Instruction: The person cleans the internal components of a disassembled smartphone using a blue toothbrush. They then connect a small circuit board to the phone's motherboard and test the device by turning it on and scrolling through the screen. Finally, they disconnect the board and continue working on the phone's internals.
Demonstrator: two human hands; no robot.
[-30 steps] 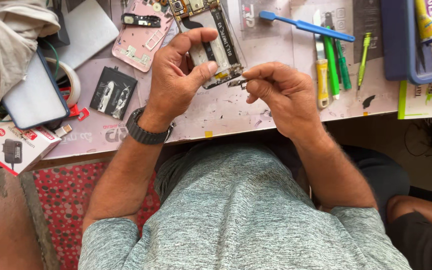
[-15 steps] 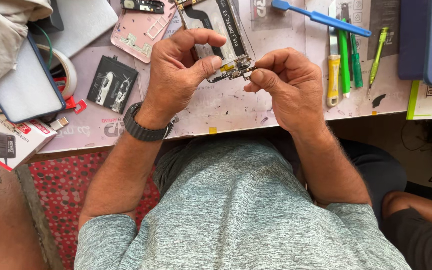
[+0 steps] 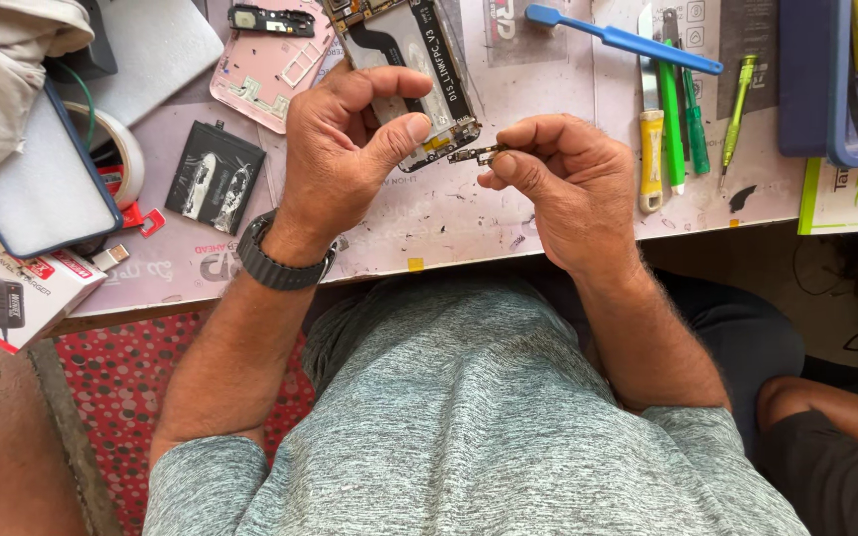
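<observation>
An opened phone body [image 3: 411, 60] with bare circuit parts lies tilted on the work mat. My left hand [image 3: 345, 149], with a dark watch at the wrist, grips its lower end between thumb and fingers. My right hand [image 3: 568, 179] pinches a small narrow circuit board [image 3: 479, 154] between thumb and forefinger, just right of the phone's lower corner. The board's left tip sits close to the phone's edge; whether it touches I cannot tell.
A pink phone back cover [image 3: 270, 60] and a black battery [image 3: 215, 179] lie left of the hands. A blue brush [image 3: 623, 40], green and yellow tools [image 3: 672, 109] and a blue tray [image 3: 836, 89] stand at the right. A tape roll [image 3: 126, 149] and a charger box [image 3: 12, 293] are at the left edge.
My right hand has drawn slightly away from the phone's lower edge, and the small board now shows clearly between its fingers. My left hand keeps its grip on the phone.
</observation>
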